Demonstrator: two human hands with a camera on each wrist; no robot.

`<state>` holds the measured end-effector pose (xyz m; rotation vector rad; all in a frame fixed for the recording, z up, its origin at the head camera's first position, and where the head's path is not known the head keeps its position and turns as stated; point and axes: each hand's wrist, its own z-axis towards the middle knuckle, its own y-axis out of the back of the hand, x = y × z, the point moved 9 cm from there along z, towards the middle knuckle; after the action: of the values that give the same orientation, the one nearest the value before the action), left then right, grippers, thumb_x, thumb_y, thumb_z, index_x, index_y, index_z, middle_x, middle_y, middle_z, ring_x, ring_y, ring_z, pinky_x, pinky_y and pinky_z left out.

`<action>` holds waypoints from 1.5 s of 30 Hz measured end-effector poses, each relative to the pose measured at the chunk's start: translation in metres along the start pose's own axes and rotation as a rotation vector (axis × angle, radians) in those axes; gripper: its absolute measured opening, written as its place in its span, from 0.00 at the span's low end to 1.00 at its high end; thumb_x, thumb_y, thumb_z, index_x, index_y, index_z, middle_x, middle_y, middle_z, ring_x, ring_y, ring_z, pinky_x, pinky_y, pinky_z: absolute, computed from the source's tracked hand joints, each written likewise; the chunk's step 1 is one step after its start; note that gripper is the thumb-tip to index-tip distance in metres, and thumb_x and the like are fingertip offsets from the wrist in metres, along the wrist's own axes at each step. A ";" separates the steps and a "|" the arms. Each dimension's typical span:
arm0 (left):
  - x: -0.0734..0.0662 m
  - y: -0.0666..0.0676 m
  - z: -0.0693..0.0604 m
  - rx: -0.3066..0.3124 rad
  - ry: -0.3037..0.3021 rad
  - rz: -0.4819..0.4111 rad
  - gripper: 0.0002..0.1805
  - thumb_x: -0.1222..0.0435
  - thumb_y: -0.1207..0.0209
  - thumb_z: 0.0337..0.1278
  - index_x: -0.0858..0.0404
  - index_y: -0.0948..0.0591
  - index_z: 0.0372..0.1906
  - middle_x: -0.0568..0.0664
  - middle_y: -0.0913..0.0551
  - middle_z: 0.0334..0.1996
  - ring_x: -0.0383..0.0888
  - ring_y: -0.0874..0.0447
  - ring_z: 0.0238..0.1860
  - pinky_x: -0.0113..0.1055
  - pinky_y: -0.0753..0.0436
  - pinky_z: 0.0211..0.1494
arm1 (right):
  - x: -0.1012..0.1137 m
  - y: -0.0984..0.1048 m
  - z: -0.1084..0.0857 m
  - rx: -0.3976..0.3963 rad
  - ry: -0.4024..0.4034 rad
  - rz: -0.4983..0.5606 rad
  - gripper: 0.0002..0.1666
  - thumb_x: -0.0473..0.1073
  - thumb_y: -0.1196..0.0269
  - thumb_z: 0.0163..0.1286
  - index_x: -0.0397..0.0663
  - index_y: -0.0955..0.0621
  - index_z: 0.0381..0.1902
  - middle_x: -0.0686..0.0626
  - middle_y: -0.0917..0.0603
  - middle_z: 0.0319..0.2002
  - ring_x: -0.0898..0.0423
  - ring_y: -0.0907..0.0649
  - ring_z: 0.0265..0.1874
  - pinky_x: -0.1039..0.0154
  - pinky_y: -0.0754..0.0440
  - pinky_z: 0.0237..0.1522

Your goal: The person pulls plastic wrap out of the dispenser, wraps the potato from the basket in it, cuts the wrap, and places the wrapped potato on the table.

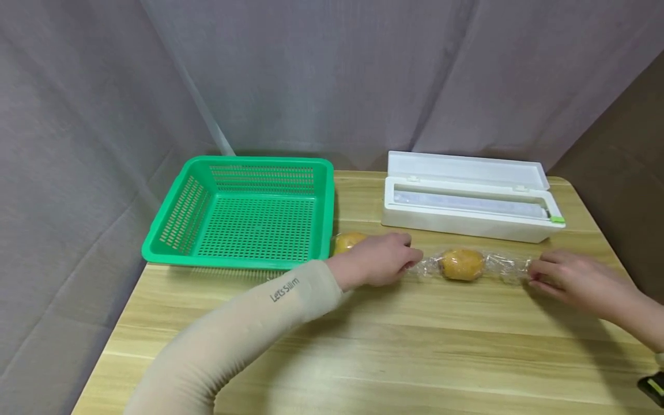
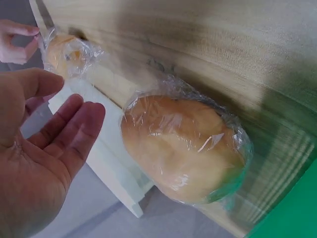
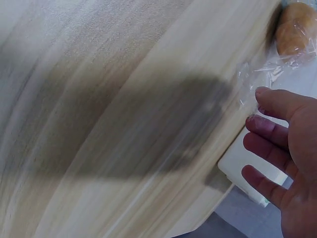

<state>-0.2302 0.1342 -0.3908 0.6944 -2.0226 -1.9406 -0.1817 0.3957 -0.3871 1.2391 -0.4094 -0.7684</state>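
A yellow-orange oval fruit, mango-like point(image 1: 461, 264), lies on the table in clear plastic wrap point(image 1: 505, 265) that stretches out at both ends. My left hand point(image 1: 384, 259) pinches the wrap's left end. At the right end, my right hand point(image 1: 576, 282) holds the film between thumb and fingertips, its other fingers apart in the right wrist view. Another wrapped fruit point(image 2: 183, 148) lies beside the left hand, partly hidden by the wrist in the head view.
A green plastic basket point(image 1: 324, 230) stands at the left. Behind the hands sits a white wrap dispenser box point(image 1: 461, 225), its lid raised and a film roll point(image 1: 467, 203) inside. Grey curtains hang behind the wooden table point(image 1: 415, 357).
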 end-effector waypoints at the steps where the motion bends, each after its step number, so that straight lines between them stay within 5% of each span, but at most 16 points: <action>1: -0.001 -0.002 0.000 0.013 0.003 0.026 0.09 0.64 0.48 0.82 0.52 0.16 0.50 0.45 0.26 0.38 0.40 0.29 0.39 0.30 0.26 0.37 | 0.000 -0.002 -0.001 0.004 0.000 0.003 0.42 0.72 0.70 0.82 0.60 0.19 0.28 0.63 0.25 0.28 0.63 0.25 0.25 0.59 0.25 0.22; 12: -0.006 -0.018 -0.001 0.099 0.034 0.291 0.17 0.63 0.47 0.80 0.47 0.13 0.60 0.44 0.17 0.55 0.41 0.16 0.54 0.37 0.15 0.56 | -0.008 -0.015 -0.003 0.033 -0.025 0.032 0.42 0.74 0.69 0.79 0.60 0.17 0.29 0.62 0.21 0.30 0.61 0.21 0.27 0.57 0.21 0.25; 17: -0.007 -0.020 0.001 0.099 0.029 0.347 0.16 0.64 0.47 0.81 0.48 0.14 0.60 0.43 0.13 0.55 0.41 0.13 0.52 0.35 0.14 0.53 | -0.011 -0.017 -0.002 0.040 -0.037 0.040 0.40 0.74 0.61 0.80 0.57 0.14 0.31 0.60 0.19 0.32 0.59 0.19 0.29 0.55 0.18 0.27; 20: -0.007 -0.016 0.002 0.058 0.028 0.308 0.16 0.66 0.46 0.79 0.50 0.16 0.63 0.44 0.11 0.50 0.40 0.11 0.46 0.34 0.13 0.46 | -0.011 -0.015 -0.003 0.055 -0.061 0.030 0.24 0.62 0.40 0.82 0.55 0.12 0.33 0.58 0.17 0.33 0.56 0.17 0.30 0.52 0.16 0.30; 24: -0.001 -0.006 0.002 -0.029 0.056 0.153 0.14 0.67 0.42 0.75 0.53 0.18 0.60 0.44 0.11 0.43 0.40 0.12 0.40 0.34 0.13 0.39 | -0.013 -0.011 -0.002 0.074 -0.108 0.025 0.03 0.41 0.24 0.67 0.51 0.10 0.33 0.58 0.17 0.32 0.54 0.16 0.30 0.51 0.16 0.32; 28: 0.002 0.011 0.000 -0.168 0.072 0.020 0.05 0.66 0.43 0.76 0.55 0.18 0.45 0.42 0.16 0.33 0.38 0.19 0.31 0.33 0.20 0.31 | -0.020 -0.002 0.000 0.061 -0.171 0.019 0.03 0.40 0.24 0.66 0.51 0.10 0.33 0.61 0.19 0.29 0.58 0.19 0.27 0.54 0.19 0.28; 33: -0.009 0.030 0.000 -0.286 0.050 0.004 0.07 0.70 0.45 0.71 0.55 0.20 0.38 0.40 0.23 0.29 0.37 0.30 0.26 0.30 0.30 0.24 | -0.030 0.010 0.005 0.046 -0.252 -0.030 0.05 0.39 0.24 0.65 0.53 0.12 0.32 0.59 0.18 0.27 0.59 0.21 0.26 0.56 0.23 0.24; 37: -0.018 0.029 0.010 -0.272 0.062 0.076 0.05 0.64 0.42 0.73 0.53 0.17 0.46 0.40 0.20 0.35 0.37 0.25 0.29 0.29 0.26 0.29 | -0.025 0.015 0.013 -0.037 -0.226 -0.022 0.07 0.45 0.27 0.70 0.52 0.13 0.32 0.59 0.19 0.27 0.59 0.21 0.25 0.57 0.24 0.22; 40: -0.021 0.022 0.025 -0.216 0.102 0.101 0.11 0.56 0.42 0.77 0.51 0.16 0.56 0.40 0.18 0.44 0.37 0.20 0.39 0.30 0.20 0.38 | -0.013 0.013 0.021 -0.066 -0.208 0.017 0.10 0.49 0.27 0.71 0.48 0.11 0.38 0.53 0.15 0.31 0.50 0.15 0.31 0.48 0.18 0.33; 45: -0.023 0.008 0.050 -0.115 0.179 0.032 0.20 0.50 0.42 0.78 0.49 0.18 0.66 0.40 0.17 0.55 0.37 0.19 0.51 0.31 0.17 0.51 | 0.004 -0.003 0.034 0.007 -0.260 0.110 0.24 0.47 0.23 0.65 0.44 0.12 0.56 0.40 0.11 0.47 0.36 0.13 0.46 0.34 0.18 0.46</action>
<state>-0.2366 0.1891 -0.3835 0.7725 -1.7919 -1.8863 -0.2019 0.3690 -0.3804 1.1165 -0.6873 -0.8370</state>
